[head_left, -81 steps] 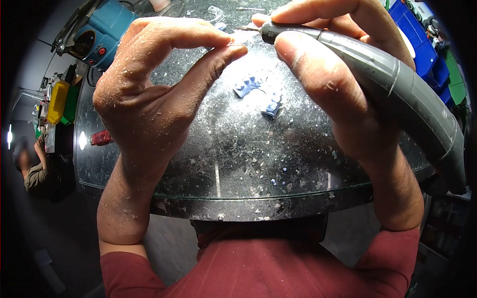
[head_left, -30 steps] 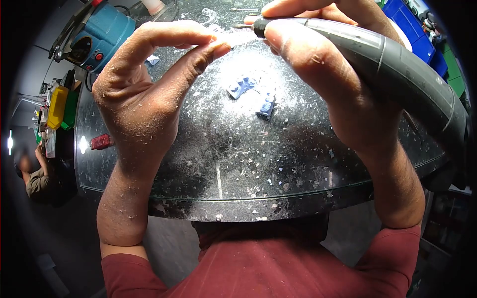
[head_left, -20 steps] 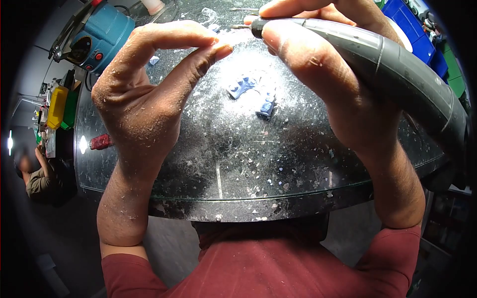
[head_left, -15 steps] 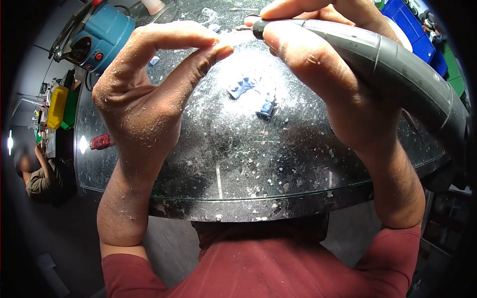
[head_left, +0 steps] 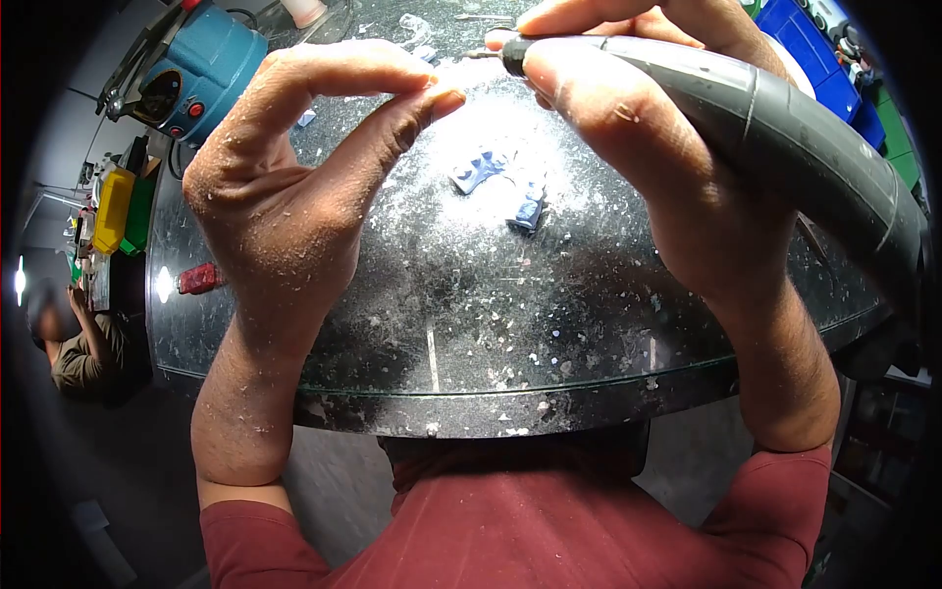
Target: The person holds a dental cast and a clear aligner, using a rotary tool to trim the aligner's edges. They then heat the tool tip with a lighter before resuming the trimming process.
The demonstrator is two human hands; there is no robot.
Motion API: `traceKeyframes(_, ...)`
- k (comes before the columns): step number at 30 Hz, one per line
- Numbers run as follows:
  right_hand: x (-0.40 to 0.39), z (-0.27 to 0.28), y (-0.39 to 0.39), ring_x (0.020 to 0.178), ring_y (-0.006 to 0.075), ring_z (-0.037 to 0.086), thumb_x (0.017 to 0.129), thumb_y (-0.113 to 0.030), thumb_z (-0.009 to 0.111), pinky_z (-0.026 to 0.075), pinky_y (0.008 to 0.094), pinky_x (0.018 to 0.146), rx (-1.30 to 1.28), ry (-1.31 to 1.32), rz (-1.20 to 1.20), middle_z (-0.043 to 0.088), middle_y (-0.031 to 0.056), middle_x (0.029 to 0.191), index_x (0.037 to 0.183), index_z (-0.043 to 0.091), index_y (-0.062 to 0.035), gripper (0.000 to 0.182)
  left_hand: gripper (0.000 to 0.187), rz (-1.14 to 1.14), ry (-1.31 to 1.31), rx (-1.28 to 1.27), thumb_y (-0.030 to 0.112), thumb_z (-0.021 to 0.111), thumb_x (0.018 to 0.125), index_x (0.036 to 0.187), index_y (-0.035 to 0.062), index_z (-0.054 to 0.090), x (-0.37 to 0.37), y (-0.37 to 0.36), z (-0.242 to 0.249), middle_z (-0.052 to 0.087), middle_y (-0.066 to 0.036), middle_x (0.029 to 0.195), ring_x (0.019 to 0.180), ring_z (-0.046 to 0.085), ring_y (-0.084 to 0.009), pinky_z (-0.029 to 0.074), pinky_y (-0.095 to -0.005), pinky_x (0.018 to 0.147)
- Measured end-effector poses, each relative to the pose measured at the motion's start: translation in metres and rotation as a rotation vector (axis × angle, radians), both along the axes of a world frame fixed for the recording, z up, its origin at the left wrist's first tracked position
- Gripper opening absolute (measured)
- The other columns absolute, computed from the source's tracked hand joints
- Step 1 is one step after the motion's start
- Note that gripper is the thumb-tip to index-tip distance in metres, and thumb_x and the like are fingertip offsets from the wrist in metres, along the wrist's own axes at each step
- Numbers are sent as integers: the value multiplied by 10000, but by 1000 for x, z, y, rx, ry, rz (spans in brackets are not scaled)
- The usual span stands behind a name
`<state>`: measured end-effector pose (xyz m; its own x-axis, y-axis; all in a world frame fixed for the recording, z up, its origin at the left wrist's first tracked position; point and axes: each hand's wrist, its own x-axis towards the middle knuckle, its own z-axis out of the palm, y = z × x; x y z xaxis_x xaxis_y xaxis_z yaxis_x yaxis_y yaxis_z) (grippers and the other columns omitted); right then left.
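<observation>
My left hand (head_left: 324,147), dusted with fine particles, pinches thumb and forefinger together; whatever is between the fingertips is too small and washed out to make out. Across from it, my right hand (head_left: 638,128) wraps round a dark rotary handpiece (head_left: 514,56) with a thick grey hose (head_left: 785,118). Its thin metal bit points left, a short gap from my left fingertips. Below both hands, blue and white dental-like pieces (head_left: 479,171) lie in the bright light on the dark worktop (head_left: 471,334).
A teal machine (head_left: 211,64) stands at the upper left, near a red block (head_left: 199,279). Blue bins (head_left: 800,44) are at the upper right. Crumbs and dust cover the worktop. Far left, a person (head_left: 83,344) sits near a yellow bin (head_left: 114,211).
My right hand and the handpiece have shifted slightly right, so the bit is a little farther from my left fingertips. My left hand has barely moved.
</observation>
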<state>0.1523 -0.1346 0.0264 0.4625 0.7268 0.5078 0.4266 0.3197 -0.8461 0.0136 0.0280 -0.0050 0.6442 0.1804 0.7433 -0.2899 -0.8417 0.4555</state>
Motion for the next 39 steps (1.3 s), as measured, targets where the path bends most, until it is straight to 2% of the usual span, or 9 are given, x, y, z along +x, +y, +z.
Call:
traceKeyframes(23,-2,0,-2,886,130,643,828,-28,724,534,275,796,36,-22,-20,665,71,937,1043,645,-4,231,218,24,-4,38,-95,712,771,975,-30,671,1,-3,1,684,-117,986,985,639,-180,497,-314,917)
traceKeyframes(25,0,1,-1,886,129,643,828,-26,723,534,275,796,39,-26,-23,665,70,937,1043,646,-4,230,200,54,60,-91,-79,722,777,962,-24,669,2,-6,2,684,-108,972,969,640,-165,508,-290,893)
traceKeyframes(30,4,2,8,885,128,643,828,-22,721,534,275,796,51,-33,-35,665,69,937,1044,647,-7,229,197,39,99,-162,-66,730,780,960,-20,664,3,-8,1,682,-99,959,955,643,-156,518,-284,880)
traceKeyframes(32,12,-24,27,881,100,627,810,-8,732,523,254,775,245,7,134,662,48,944,1059,670,-40,258,201,21,102,-165,-66,731,778,962,-19,664,3,-10,0,682,-97,959,957,643,-157,516,-293,889)
traceKeyframes(35,15,-15,12,884,103,626,816,3,721,519,250,784,113,-26,168,660,48,939,1081,663,-44,276,228,-66,59,-114,-55,742,768,976,-12,659,2,-13,1,680,-92,967,976,637,-166,497,-320,931)
traceKeyframes(37,15,-2,4,897,116,628,825,-6,714,510,252,805,-83,-3,222,655,55,941,1094,644,-13,278,231,-83,59,-138,-47,748,768,979,-11,659,2,-15,2,681,-92,964,967,639,-163,504,-314,920)
traceKeyframes(39,19,-12,6,924,120,622,839,1,696,508,246,816,11,64,196,642,65,982,1089,636,4,257,235,-103,58,-163,-38,753,769,981,-10,658,3,-16,3,681,-92,960,958,642,-160,510,-309,909)
